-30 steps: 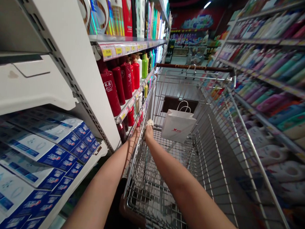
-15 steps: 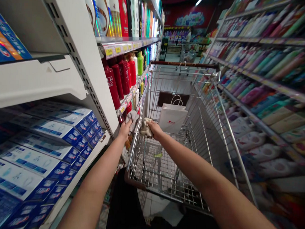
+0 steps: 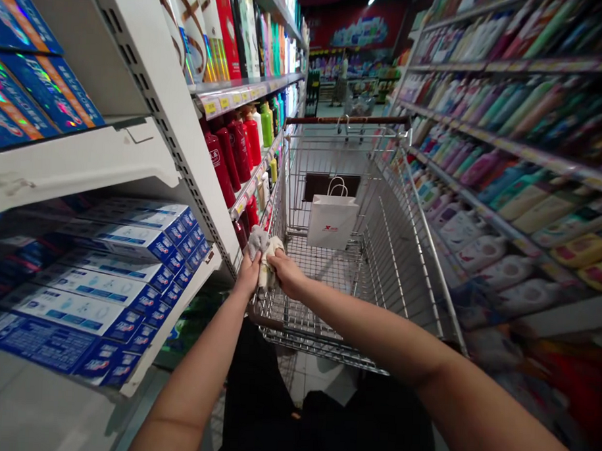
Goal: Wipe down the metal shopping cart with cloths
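Observation:
My left hand (image 3: 249,271) is closed on a crumpled grey cloth (image 3: 258,240). Right beside it, my right hand (image 3: 286,274) grips a cream-coloured cloth (image 3: 270,260) with darker marks. The two cloths touch or overlap; I cannot tell which. Both hands are over the near left corner of a metal shopping cart (image 3: 326,345). Inside the cart, toward its far end, a white paper bag (image 3: 332,221) with red print and twisted handles stands upright.
Toothpaste-like blue and white boxes (image 3: 91,297) fill the lower left shelf. Past a white shelf post (image 3: 157,102) stand red pump bottles (image 3: 224,158). Shelves of bottles (image 3: 510,167) line the right side. Down the aisle are another cart (image 3: 360,106) and a person (image 3: 344,72).
My right hand has moved left and slightly down, bringing its cloth against the one in my left hand. The left hand has lowered a little. The camera view has shifted slightly.

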The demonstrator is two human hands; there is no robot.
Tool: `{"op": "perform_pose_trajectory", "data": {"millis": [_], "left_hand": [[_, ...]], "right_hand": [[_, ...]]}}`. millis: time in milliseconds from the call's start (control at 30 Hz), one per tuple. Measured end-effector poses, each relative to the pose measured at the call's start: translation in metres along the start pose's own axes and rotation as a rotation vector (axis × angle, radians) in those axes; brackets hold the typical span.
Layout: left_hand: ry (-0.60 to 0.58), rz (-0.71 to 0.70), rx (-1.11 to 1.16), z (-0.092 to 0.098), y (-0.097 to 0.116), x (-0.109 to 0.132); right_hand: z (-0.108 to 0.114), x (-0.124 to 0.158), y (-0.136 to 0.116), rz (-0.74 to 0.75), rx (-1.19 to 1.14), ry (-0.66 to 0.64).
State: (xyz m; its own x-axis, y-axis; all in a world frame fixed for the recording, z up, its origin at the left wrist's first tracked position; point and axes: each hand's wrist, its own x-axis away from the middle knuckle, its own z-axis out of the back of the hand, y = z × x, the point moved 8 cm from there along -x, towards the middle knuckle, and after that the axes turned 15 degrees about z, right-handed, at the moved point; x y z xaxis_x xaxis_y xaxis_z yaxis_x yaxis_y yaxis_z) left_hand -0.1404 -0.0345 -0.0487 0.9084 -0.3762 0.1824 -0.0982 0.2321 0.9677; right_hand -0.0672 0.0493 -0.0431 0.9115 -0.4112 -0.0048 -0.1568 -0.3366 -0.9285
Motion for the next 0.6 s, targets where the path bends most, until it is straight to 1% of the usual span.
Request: {"op": "perform_pose_trajectory", "data": {"millis": [67,233,500,600], "left_hand": [[0.031,-0.020,-0.071,0.002,0.005,0.000],[0.086,-0.035,-0.134,0.002,0.012,0.006],[0.108,-0.031,-0.092,-0.002,0.007,0.012],[0.103,-0.023,-0.057,-0.003,0.007,0.013]], "right_hand": [[0.002,0.000,0.000,-0.004,-0.015,-0.002],[0.013,-0.002,0.003,0.058,0.080,-0.061],[0.025,-0.006,0.015,0.108,0.175,-0.088],[0.031,-0.008,0.024,0.098,0.231,-0.094]]}}
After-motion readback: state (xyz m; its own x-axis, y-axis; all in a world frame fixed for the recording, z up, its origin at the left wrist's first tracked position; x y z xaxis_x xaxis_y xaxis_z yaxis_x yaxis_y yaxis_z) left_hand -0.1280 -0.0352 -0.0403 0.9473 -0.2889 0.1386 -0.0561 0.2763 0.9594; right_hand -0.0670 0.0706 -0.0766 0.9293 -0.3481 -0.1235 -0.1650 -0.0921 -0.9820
